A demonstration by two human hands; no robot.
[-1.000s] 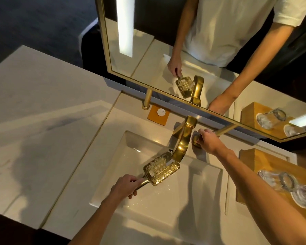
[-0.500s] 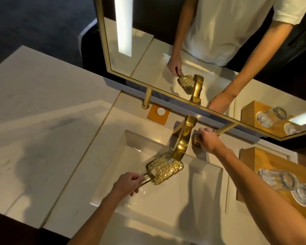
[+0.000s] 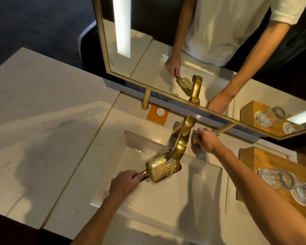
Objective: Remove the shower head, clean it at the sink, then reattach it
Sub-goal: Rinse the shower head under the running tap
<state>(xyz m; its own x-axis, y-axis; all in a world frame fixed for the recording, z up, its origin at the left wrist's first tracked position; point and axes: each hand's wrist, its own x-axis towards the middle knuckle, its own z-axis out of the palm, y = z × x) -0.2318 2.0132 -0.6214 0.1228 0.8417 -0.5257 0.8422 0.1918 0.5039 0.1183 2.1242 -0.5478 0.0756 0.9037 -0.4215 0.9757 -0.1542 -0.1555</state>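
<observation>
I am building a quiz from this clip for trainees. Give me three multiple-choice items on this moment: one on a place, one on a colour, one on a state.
1. Where is the shower head?
A. on the countertop
B. under the faucet spout, over the sink
C. on the wooden tray

2. What colour is the faucet?
A. chrome
B. black
C. gold

3. What is the right hand doing?
A. gripping the faucet handle
B. hanging idle
C. holding a glass

Answers: B, water falls from the spout onto it while the left hand holds its handle; C, it matches the gold mirror frame; A, fingers curl round the handle.
</observation>
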